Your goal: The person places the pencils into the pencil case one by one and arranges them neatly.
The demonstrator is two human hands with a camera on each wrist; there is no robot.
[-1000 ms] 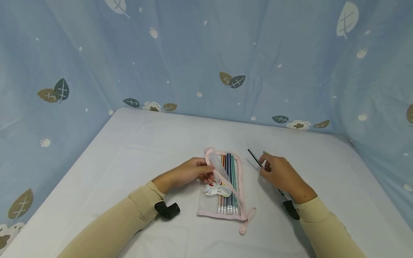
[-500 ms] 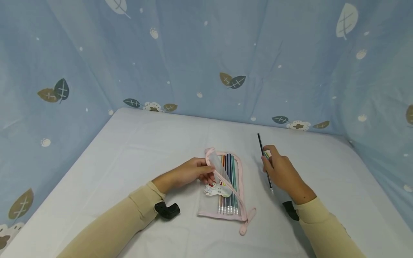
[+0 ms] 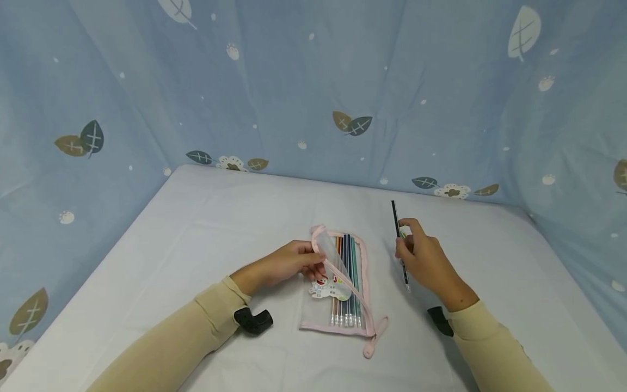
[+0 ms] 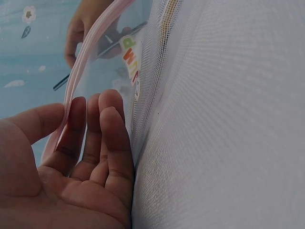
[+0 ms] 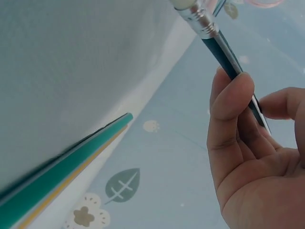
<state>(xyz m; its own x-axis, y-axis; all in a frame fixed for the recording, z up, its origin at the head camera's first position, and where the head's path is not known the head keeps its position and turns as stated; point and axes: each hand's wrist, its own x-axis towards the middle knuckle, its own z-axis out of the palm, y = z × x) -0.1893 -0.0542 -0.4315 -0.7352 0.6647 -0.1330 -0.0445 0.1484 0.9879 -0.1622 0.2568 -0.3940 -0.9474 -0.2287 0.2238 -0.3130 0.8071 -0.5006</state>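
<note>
My left hand pinches the pink zipped edge of a see-through pencil case between thumb and fingers, lifting its flap. In the left wrist view, that pink edge runs between thumb and forefinger, beside the white mesh side. Several pencils lie inside the case, eraser ends toward me. Right of the case, my right hand holds a dark pencil between thumb and fingers, its eraser end toward me. A green pencil lies below that hand in the right wrist view.
A white cloth-covered table carries everything. A blue patterned curtain stands along its back and sides. The case's pink strap lies at its near right corner. Black wrist mounts sit at both cuffs.
My right hand has raised the dark pencil and turned it from a leftward slant to nearly straight ahead, then shifted it slightly nearer the case. My left hand keeps its grip on the edge.
</note>
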